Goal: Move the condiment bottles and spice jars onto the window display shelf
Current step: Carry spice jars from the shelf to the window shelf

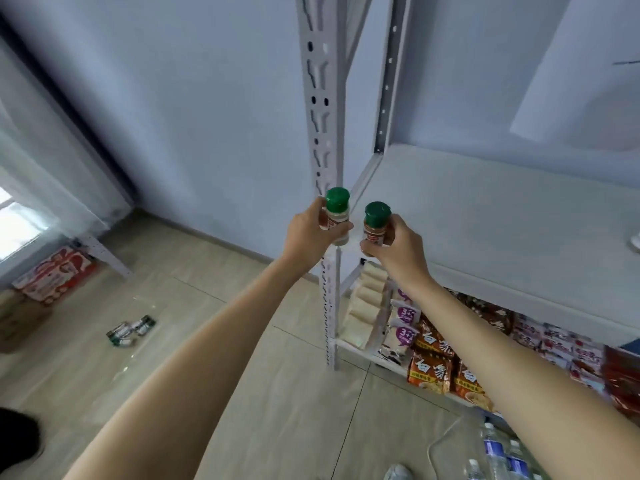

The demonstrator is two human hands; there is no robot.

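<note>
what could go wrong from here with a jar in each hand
1. The left hand and right hand each hold a green-capped spice jar, pale-filled and brown-filled, close together beside the white slotted metal shelf post; they may knock each other or the post.
2. With both hands full, neither can catch a slip.
3. More small green-capped jars lie on the wooden floor, a possible trip hazard.
</note>
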